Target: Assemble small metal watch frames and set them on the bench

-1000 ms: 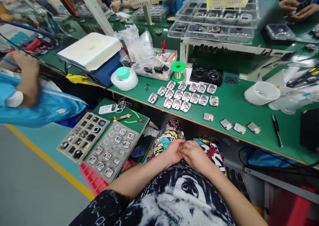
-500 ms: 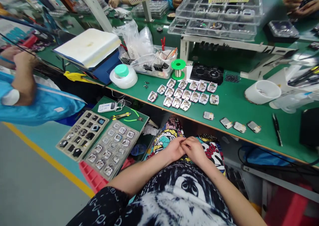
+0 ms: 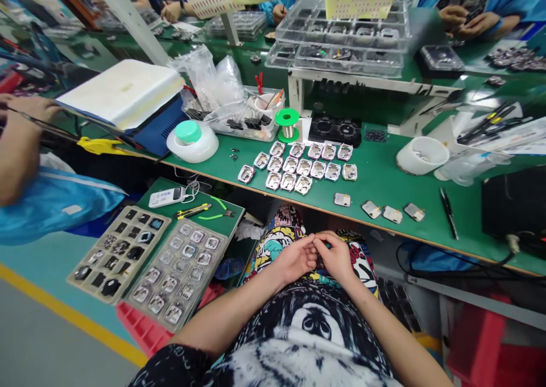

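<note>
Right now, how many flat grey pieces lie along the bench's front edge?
4. The first piece lies just in front of the metal frames; the second piece, third piece and fourth piece sit close together farther right, toward the black pen. None there looks hidden.

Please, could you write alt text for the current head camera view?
The wearer's left hand and right hand meet at the fingertips above the lap. Ahead, small metal casings lie in rows on a green workbench; two compartment trays sit lower left.
</note>
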Action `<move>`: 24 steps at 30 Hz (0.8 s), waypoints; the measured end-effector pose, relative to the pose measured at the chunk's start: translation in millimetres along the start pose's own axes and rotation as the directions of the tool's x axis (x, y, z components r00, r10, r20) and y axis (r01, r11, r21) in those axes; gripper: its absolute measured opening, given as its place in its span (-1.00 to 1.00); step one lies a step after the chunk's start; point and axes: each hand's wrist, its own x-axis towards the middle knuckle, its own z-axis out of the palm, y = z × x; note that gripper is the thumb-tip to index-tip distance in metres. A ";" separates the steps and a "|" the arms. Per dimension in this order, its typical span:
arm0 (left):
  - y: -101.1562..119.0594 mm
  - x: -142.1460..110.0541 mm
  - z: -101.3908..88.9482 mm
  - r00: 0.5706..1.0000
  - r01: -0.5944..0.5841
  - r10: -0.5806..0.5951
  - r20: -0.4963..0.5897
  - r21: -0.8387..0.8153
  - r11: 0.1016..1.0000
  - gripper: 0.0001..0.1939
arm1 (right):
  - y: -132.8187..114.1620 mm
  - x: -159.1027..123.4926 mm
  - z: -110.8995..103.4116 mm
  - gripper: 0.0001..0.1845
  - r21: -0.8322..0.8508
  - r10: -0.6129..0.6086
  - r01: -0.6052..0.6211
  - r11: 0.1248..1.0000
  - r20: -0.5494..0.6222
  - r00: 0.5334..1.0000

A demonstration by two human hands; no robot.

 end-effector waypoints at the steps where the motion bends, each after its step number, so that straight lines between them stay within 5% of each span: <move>1: -0.2 -0.2 -0.1 1.000 -0.022 0.022 -0.002 -0.002 1.000 -0.78 | 0.3 -0.3 0.5 -0.77 0.012 0.009 -0.009 1.000 0.003 1.000; 24: -8.8 12.2 4.7 0.947 -0.304 0.317 -0.057 0.167 0.938 -0.64 | 1.2 0.3 14.9 -0.54 0.270 0.295 -0.311 0.911 0.099 0.950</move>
